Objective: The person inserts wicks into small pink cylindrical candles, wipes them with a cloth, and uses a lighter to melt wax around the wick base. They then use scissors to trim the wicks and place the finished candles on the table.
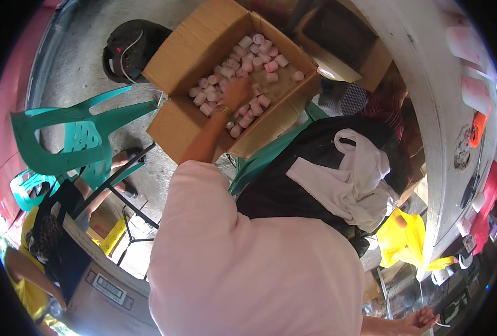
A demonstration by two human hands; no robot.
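My left hand (237,93) reaches down into an open cardboard box (190,50) and touches the short white-and-pink cylinders (240,66) heaped there. Its fingers are blurred among them, so whether they close on one I cannot make out. Low at the right, my right hand (419,322) has its fingers pinched together on a thin white cord (422,294). The cord runs up toward a yellow plastic bag (402,238), and a short end sticks out past the fingers.
Green plastic chairs (64,137) stand left, near a black round container (134,47). A white cloth (343,179) lies on black fabric beside me. A long pale tabletop (416,73) curves along the right, with larger white-pink pieces (465,45). Someone in yellow (27,280) is at lower left.
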